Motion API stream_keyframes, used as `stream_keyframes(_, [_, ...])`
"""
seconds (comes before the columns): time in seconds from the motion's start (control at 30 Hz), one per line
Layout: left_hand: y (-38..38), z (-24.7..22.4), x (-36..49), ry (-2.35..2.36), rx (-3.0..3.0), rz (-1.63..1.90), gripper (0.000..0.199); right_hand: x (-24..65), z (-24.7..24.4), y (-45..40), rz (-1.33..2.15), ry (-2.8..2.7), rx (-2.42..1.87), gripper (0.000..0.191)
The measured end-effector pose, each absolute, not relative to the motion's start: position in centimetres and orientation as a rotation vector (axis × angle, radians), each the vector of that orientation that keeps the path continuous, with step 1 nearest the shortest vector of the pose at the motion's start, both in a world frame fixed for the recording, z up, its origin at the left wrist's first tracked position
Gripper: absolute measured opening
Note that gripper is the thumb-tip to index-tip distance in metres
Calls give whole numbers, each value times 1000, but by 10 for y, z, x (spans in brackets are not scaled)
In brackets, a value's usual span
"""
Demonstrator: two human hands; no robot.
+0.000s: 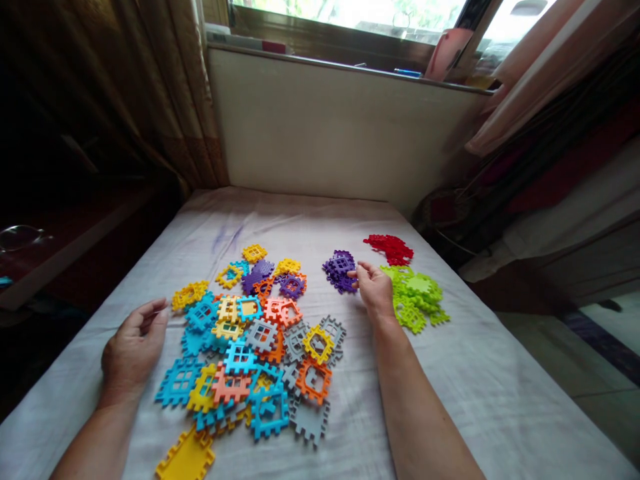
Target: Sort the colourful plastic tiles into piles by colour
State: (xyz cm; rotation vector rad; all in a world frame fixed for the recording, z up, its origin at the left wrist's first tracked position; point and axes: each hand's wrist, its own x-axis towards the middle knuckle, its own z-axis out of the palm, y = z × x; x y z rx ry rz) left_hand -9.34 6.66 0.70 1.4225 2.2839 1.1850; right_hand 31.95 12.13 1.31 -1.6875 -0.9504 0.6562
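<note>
"What are those hands at?"

"The right hand (376,290) bends its fingers at the purple pile (341,270), right of middle toward the sheet's (450,407) far edge; I can't tell whether they grip any of it. The left hand's (134,340) fingers curl loosely, seemingly empty, beside the mixed heap (240,359)."

"Any risk?"

"That right wrist is close by the green pile (419,291); a sideways swing could sweep green into purple."
</note>
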Motion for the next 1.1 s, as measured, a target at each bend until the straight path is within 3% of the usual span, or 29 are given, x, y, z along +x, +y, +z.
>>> stream_keyframes(0.17, [66,12,-90,2277,1391,1190,46,273,20,111,508,-1528,-1665,28])
stream_keyframes(0.43, [65,13,-90,2286,1404,1209,39,228,29,110,210,-2159,-1742,31])
stream_keyframes(0.7, [66,7,-93,2287,1413,1223,44,241,22,113,124,-2046,-1673,36])
stream_keyframes(1.1, [66,8,-93,2297,1421,1196,42,329,1,126,-157,-1469,-2033,27])
